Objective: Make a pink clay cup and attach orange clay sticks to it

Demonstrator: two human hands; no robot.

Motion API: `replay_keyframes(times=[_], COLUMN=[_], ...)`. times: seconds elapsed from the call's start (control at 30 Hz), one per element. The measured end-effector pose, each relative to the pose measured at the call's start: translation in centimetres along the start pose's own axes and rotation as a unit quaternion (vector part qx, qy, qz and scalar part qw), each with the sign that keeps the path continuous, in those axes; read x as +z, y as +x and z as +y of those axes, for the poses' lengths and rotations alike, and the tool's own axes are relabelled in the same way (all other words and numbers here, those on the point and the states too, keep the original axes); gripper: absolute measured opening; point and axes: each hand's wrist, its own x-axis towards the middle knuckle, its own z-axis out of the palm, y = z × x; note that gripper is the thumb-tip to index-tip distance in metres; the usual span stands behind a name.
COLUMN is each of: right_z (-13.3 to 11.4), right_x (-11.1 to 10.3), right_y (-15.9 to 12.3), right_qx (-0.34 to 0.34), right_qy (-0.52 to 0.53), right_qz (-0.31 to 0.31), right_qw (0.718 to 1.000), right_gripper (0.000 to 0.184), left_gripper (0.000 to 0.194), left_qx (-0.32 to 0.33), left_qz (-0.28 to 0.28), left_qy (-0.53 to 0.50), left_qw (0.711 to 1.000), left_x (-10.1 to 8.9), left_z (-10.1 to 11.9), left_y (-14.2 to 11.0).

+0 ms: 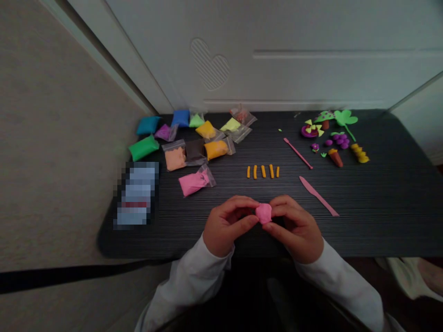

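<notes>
Between my two hands, just above the near part of the dark table, is a small rounded lump of pink modelling clay (264,213). My left hand (226,224) pinches its left side with thumb and fingers. From the other side, my right hand (298,228) grips it with thumb and fingertips. Beyond my hands, several short orange clay strips (263,171) lie in a row. An open bag of pink clay (195,181) rests to the left of them. On the right are a pink modelling knife (318,196) and a thin pink modelling stick (298,153).
Several bags of coloured clay, including a green one (144,147), cover the table's (387,207) back left. A blurred-out flat device (136,193) lies at the left edge. Finished clay figures, among them purple grapes (342,141), stand back right. A white panel (294,78) rises behind.
</notes>
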Motion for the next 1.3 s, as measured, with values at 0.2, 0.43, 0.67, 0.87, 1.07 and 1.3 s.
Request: replay_keyframes(times=[0.2,0.43,0.67,0.87,1.07,1.3], right_z=[-0.04,0.1,0.03,0.12,0.15,0.32], right_x=[-0.06,0.11,0.18,0.53,0.49,0.44], right_y=[0.04,0.07,0.04,-0.1,-0.12,-0.17], right_qx=[-0.021,-0.042,-0.077,-0.066,-0.07,-0.077], right_qy=[-0.026,-0.057,-0.138,-0.203,-0.207,-0.196], right_qz=[0.013,0.031,0.062,0.068,0.066,0.063], right_qw=[0.999,0.997,0.985,0.974,0.974,0.975], right_gripper=[0.013,0.023,0.015,0.027,0.025,0.022], left_gripper=[0.027,0.026,0.025,0.02,0.026,0.019], left_qx=[0.002,-0.034,-0.102,-0.173,-0.181,-0.182], left_qz=[0.008,0.013,0.02,0.02,0.018,0.051], left_qy=[-0.038,-0.065,-0.146,-0.234,-0.241,-0.227], left_qw=[0.999,0.997,0.984,0.957,0.953,0.955], left_x=[0.52,0.83,0.85,1.0,0.86,1.01], left_z=[-0.26,-0.13,-0.11,-0.13,-0.02,0.32], left_y=[-0.01,0.28,0.2,0.49,0.63,0.7])
